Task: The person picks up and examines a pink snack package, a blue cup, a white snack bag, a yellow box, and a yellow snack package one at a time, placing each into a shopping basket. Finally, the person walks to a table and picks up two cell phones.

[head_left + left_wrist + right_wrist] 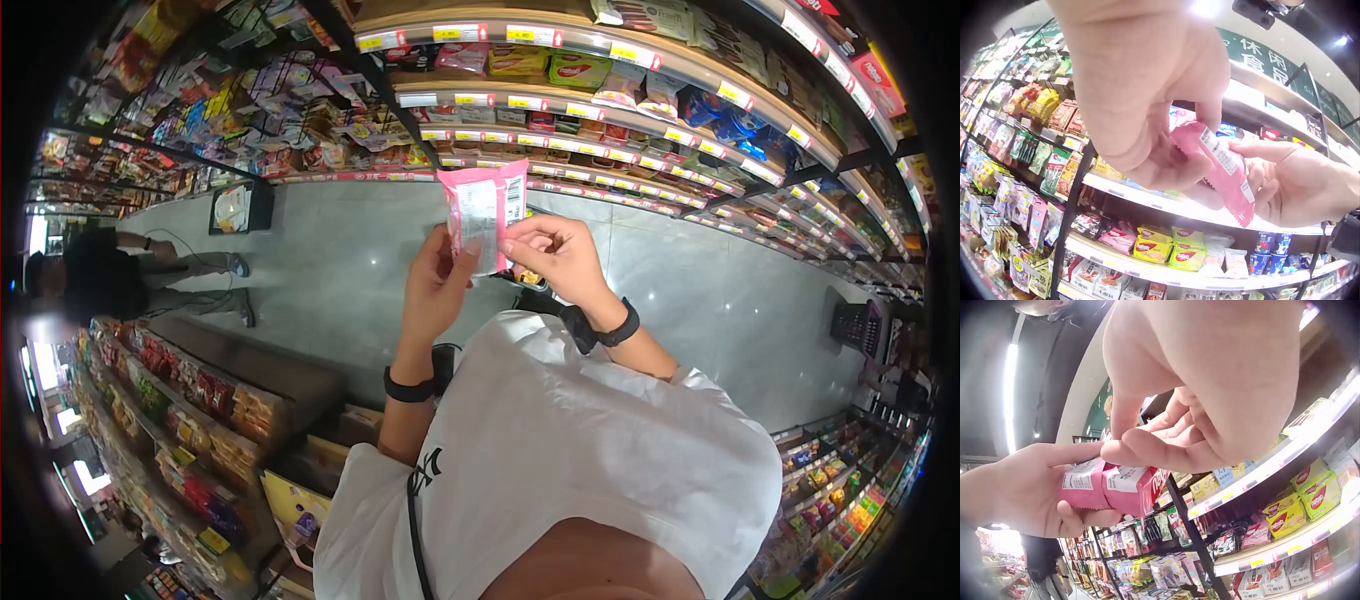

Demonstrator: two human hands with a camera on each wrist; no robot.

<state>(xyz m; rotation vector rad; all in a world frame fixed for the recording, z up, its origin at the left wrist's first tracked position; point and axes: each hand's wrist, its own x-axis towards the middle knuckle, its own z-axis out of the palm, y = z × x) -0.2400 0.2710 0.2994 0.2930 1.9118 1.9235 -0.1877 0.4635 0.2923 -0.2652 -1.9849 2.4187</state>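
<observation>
A pink snack packet (478,205) is held up in front of the white shirt, its printed back label and barcode facing the head camera. My left hand (438,285) grips its lower left part, thumb lying over the label. On the other side my right hand (562,258) pinches the right edge between thumb and curled fingers. In the left wrist view the packet (1216,162) shows its crimped ends between both hands. The right wrist view shows white lettering on the packet (1129,487), with the left hand (1019,487) around its underside.
Curved shelves (600,105) of packaged snacks with price tags stand ahead. Hanging packets fill racks (290,100) at the left. A person (110,270) stands on the left beside a dark bin (258,207). Another snack shelf (180,420) runs along the lower left.
</observation>
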